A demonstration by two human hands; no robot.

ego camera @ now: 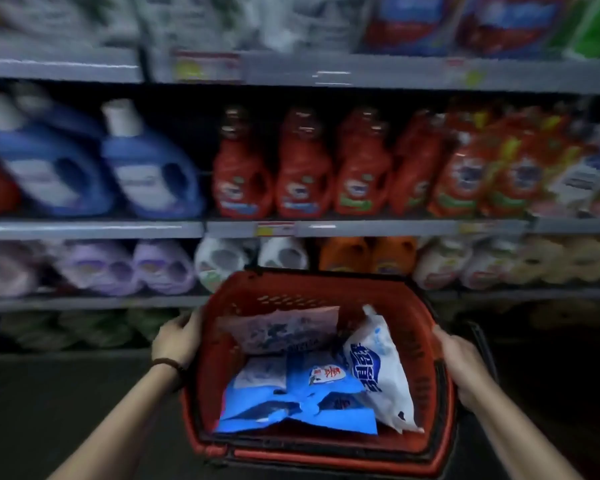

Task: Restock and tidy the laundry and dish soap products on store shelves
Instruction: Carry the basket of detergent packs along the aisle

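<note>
Left hand (175, 336) is on the red basket (312, 280), fingers curled round its left wall. Inside, a pale pouch (281, 332) leans on the far wall, a blue refill bag (291, 400) lies flat towards the near edge, and a white bag (378, 368) is propped in the right corner. Right hand (459, 365) grips the right rim, and the basket sits in front of the lower shelf edge (84, 301).

Smart play here: hold it level and rest it somewhere steady before freeing a hand, because those slick bags look ready to slide. Blur smears every label and price tag. The bottom shelf is dark, and the right hand's fingertips are hidden behind the basket wall.
</note>
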